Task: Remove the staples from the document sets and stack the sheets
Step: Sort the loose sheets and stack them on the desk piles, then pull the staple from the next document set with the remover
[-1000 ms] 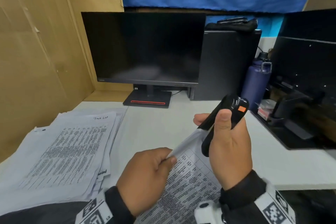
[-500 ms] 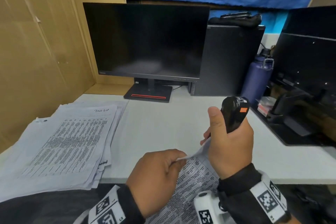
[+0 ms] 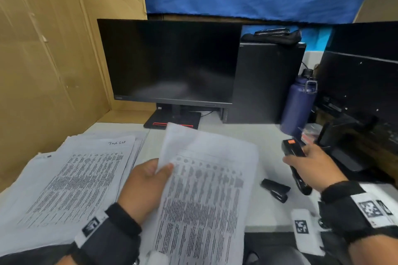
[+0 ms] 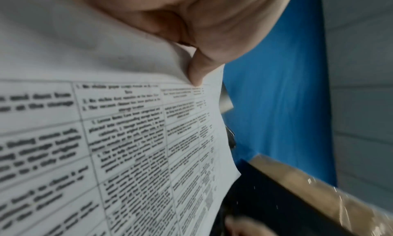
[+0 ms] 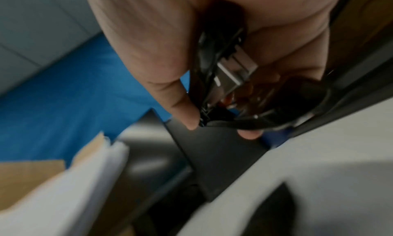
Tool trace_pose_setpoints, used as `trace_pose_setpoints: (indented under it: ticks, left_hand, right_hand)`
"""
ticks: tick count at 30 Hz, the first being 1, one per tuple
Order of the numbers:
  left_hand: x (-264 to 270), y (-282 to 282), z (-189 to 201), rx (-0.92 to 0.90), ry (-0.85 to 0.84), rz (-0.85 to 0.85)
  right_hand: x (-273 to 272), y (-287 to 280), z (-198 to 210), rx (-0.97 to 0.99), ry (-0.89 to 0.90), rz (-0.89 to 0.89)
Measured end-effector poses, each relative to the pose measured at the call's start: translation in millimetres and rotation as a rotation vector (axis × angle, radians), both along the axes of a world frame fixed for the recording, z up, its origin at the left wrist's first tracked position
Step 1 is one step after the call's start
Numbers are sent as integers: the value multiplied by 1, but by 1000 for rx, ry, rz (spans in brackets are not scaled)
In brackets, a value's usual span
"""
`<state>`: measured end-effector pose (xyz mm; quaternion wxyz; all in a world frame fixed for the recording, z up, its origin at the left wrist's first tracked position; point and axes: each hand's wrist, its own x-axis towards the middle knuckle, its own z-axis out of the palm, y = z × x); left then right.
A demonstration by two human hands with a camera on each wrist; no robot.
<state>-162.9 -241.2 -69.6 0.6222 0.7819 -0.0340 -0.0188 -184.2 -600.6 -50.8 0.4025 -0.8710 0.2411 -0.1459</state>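
Observation:
My left hand [image 3: 160,169] pinches the left edge of a printed document set [image 3: 206,191] and holds it tilted above the white desk [image 3: 269,215]. In the left wrist view the thumb [image 4: 196,69] presses on the table-printed sheet [image 4: 132,138]. My right hand [image 3: 310,162] grips a black stapler with an orange tab [image 3: 294,154], off to the right and apart from the paper. The right wrist view shows fingers [image 5: 187,115] curled round the stapler's black body and metal part [image 5: 229,73]. A loose stack of sheets [image 3: 71,180] lies on the desk at left.
A small black tool [image 3: 275,190] lies on the desk between my hands. Behind stand a dark monitor [image 3: 170,62], a black computer tower [image 3: 267,84] and a blue bottle [image 3: 298,103]. A cardboard wall [image 3: 43,60] closes the left; a black tray [image 3: 349,157] sits at right.
The stapler has come off the paper's corner and my right hand has swung it out to the right. My left hand has raised the document set up and leftward.

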Motion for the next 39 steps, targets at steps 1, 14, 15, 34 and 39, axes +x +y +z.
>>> trace_pose_setpoints:
  ticks: [1,14,15,34,39]
  left_hand:
    - [11,1,2,-63,59,29]
    - [130,-36,19,565,243,174]
    - [133,-38,20,607,272,162]
    - [142,125,52,1626,152,130]
    - [125,192,38,1608,309,224]
  right_hand:
    - [-2,-9,-7,-43,65,-20]
    - [-14,-29,-38,-220,362,-37]
    - [-15,-27,-38,-214,351,-42]
    - [-9,20,-14,-732,201,-58]
    - [-11,65,-22,-810,159,179]
